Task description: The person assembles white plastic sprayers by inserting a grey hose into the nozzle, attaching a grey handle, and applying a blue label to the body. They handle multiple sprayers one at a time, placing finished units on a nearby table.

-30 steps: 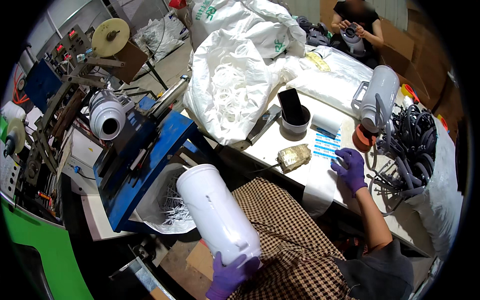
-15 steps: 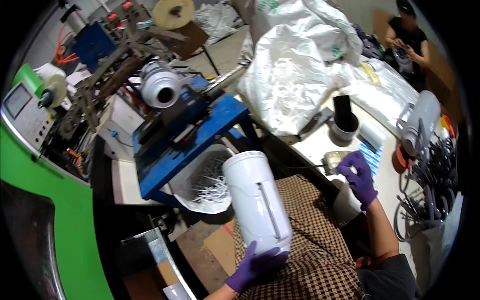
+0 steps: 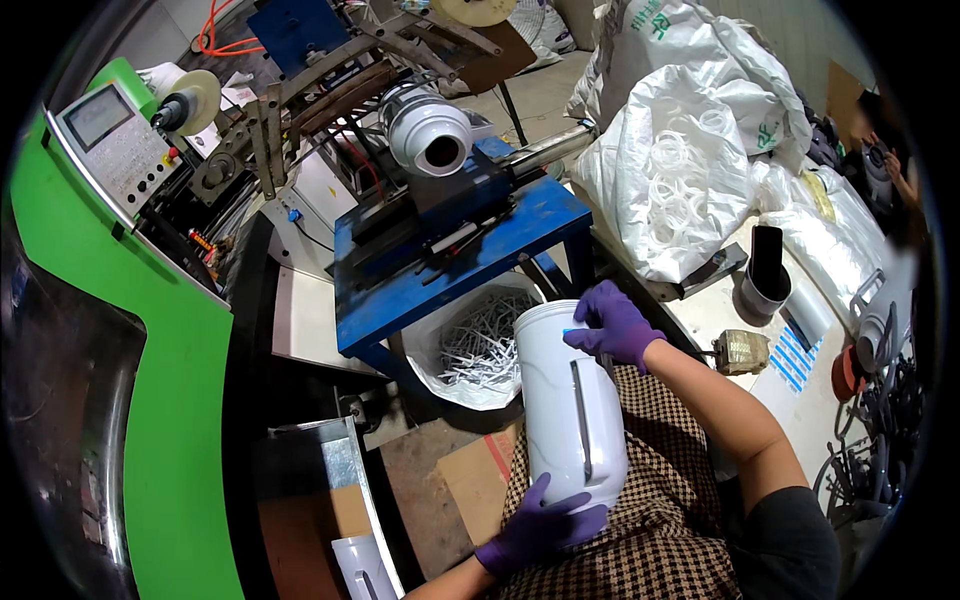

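1. The left hand [image 3: 535, 530], in a purple glove, comes in from the lower edge with its palm turned up; its grip is clasped under the bottom end of the tall white plastic canister [image 3: 570, 405], fingers spread over the rounded base.
2. The right hand [image 3: 612, 325], also gloved in purple, reaches across from the right on a bent forearm; its grip lies curled over the canister's upper rim, fingertips pressing a small blue label there.
3. The canister lies tilted between the two grips, over the person's brown checked lap [image 3: 650, 520], a grey strip running down its side.
4. Just beyond the right grip stands a blue metal machine stand [image 3: 450, 265] carrying a second white canister [image 3: 428, 135] on its side, mouth open towards the camera.
5. Below that stand, left of the right grip, a white bag of pale plastic offcuts [image 3: 480, 345] sits open.
6. To the right of the right grip lies the bench [image 3: 720, 310], with a black tube in a cup [image 3: 765, 270] and a small brass-coloured block [image 3: 740, 352].
7. Large white sacks of plastic rings [image 3: 680, 170] crowd the bench's far side.
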### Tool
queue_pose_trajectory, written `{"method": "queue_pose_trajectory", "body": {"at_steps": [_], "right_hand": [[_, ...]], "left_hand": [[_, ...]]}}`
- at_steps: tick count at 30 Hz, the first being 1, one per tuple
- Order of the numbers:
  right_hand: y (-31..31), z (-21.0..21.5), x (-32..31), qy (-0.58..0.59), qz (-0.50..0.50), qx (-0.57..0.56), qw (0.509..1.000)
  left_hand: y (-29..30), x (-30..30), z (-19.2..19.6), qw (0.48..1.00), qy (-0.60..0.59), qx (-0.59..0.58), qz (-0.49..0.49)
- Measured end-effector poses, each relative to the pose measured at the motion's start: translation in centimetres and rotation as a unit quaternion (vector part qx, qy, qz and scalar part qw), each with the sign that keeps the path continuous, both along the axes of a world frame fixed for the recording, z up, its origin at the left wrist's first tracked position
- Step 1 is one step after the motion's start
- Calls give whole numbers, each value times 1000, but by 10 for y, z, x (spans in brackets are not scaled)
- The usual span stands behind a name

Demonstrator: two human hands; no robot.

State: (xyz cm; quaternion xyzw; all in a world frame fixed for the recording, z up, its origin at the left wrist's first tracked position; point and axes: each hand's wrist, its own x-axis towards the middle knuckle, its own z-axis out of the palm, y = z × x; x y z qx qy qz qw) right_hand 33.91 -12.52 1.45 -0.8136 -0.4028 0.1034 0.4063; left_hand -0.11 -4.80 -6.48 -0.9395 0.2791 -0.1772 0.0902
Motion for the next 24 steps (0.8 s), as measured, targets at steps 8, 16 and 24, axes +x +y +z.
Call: {"method": "queue_pose_trajectory", "body": {"at_steps": [8,16,24], "right_hand": [[10,-35,13,202,-20,29,979],[116,73,9,-41,84,63,994],[209,111,81,-319,-79,44,943]], "left_hand": [[3,-52,1,826,43,-523,207],[9,-70,13,497,-140,-807,287],[70,-61,23,630,-291,-588,415]]}}
